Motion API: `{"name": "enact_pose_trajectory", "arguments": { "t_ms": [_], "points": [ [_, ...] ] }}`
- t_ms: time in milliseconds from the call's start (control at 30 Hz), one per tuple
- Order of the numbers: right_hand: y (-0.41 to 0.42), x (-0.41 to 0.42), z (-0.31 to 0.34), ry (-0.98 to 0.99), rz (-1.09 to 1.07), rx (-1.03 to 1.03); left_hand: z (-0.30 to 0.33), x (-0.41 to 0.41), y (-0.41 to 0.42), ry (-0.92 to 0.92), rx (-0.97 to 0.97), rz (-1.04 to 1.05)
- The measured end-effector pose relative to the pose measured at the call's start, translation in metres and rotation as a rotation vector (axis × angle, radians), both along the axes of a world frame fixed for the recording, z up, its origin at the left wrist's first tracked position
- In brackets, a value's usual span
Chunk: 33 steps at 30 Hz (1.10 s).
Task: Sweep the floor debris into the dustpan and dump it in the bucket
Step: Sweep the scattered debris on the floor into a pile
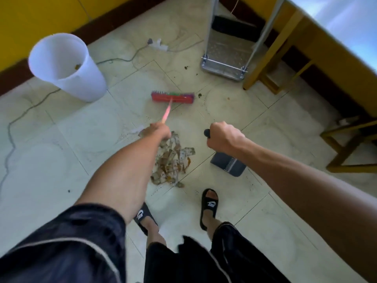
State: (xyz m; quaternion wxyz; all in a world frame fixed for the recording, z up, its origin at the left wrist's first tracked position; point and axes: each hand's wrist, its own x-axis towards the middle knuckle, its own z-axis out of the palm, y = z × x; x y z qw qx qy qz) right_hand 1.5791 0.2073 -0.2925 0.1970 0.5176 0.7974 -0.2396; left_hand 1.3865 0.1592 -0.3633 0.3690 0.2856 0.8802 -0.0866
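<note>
Left hand (158, 130) wrapped tight round the pink broom handle (167, 111), right hand (223, 137) fisted round the black dustpan handle (207, 133); both closed on their tools. Head view only, so landmark = debris pile (173, 160), which sits on the tile floor (61, 160) just ahead of the two sandalled feet. Broom head (172, 97), red with mixed bristles, is down on the floor well beyond the pile, on its far side. Dustpan (228, 165), dark grey with a ribbed lip, hangs or rests just right of the pile, not touching it; can't tell if the lip is on the floor. White bucket (67, 66) stands far beyond the pile and to its left, near the wall, a brown scrap showing inside. Loose crumbs (200, 95) lie beyond the pile near the broom head, more toward the metal stand (224, 58) further out. Power strip (158, 44) and cables beyond the broom. Handling, my read: pile looks like torn paper strips and dry bits, light, soft, likely to scatter or flutter under a hard stroke, so short gentle pulls. Dustpan seems light rigid plastic, hold by the handle end, keep it level on the carry. Broom handle stiff, a mid-shaft hold gives control.
</note>
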Motion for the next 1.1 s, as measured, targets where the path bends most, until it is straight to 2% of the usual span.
{"name": "enact_pose_trajectory", "arguments": {
  "t_ms": [100, 233, 333, 433, 533, 667, 767, 967, 1100],
  "points": [
    [0.004, 0.011, -0.001, 0.01, 0.048, -0.008, -0.01, 0.041, -0.016, -0.097, -0.126, 0.098],
    [-0.001, 0.02, 0.008, 0.019, 0.138, -0.018, -0.004, 0.073, -0.079, -0.073, -0.077, 0.167],
    [-0.005, 0.022, 0.015, 0.05, 0.156, -0.031, 0.016, 0.094, -0.123, -0.071, -0.136, 0.141],
    [-0.01, 0.021, 0.031, 0.064, 0.228, -0.043, 0.044, 0.107, -0.167, -0.038, -0.104, 0.105],
    [-0.027, 0.015, 0.048, 0.078, 0.314, -0.026, 0.08, 0.099, -0.203, -0.044, -0.057, 0.18],
    [-0.03, 0.01, 0.058, 0.066, 0.386, 0.027, 0.104, 0.092, -0.216, 0.004, -0.049, 0.159],
    [-0.033, -0.005, 0.07, 0.097, 0.44, 0.065, 0.098, 0.079, -0.224, 0.058, 0.0, 0.265],
    [-0.008, -0.048, 0.061, 0.086, 0.552, 0.105, 0.048, 0.023, -0.187, 0.095, 0.143, 0.545],
    [0.015, -0.081, 0.034, 0.048, 0.711, 0.062, 0.008, 0.022, -0.148, 0.095, 0.084, 0.676]
  ]
}}
